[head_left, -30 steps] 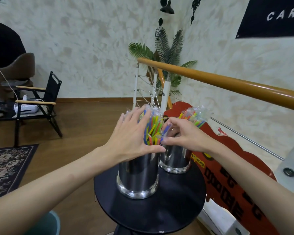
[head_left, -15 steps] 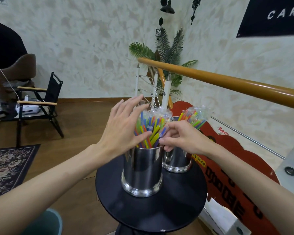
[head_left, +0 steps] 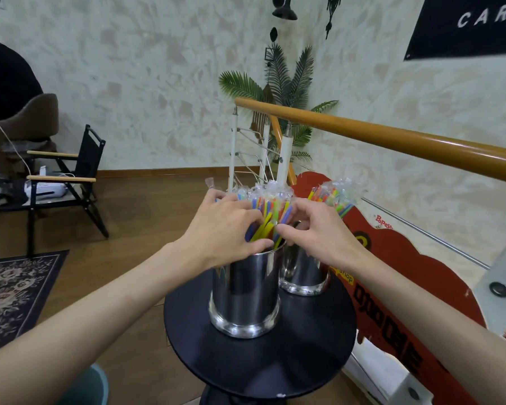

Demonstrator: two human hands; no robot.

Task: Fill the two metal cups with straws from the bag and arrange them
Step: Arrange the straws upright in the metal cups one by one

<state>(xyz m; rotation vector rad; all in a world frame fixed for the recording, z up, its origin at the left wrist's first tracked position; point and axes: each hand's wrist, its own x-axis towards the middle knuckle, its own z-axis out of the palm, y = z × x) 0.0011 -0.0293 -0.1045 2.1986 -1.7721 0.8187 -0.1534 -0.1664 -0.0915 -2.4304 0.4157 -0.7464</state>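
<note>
step: straws [head_left: 270, 211] tidied in near metal cup [head_left: 244, 299] | left hand [head_left: 222, 229] curled around bundle | right hand [head_left: 313, 232] pinching straws | advice: bundle to be squeezed gently, cup kept upright

A pale, mottled plaster wall [head_left: 146, 83] runs behind everything, meeting a brown wooden floor [head_left: 146, 211] at a wood skirting board. On the left stands a black folding chair [head_left: 79, 182] with wooden armrests, and beside it a brown upholstered chair [head_left: 27, 121]. A dark patterned rug [head_left: 12, 290] lies on the floor near the lower left. An orange-brown handrail [head_left: 392, 141] crosses on white posts, with a green palm plant [head_left: 284, 92] behind it. A dark banner [head_left: 465, 24] with white letters hangs at the upper right.
</note>
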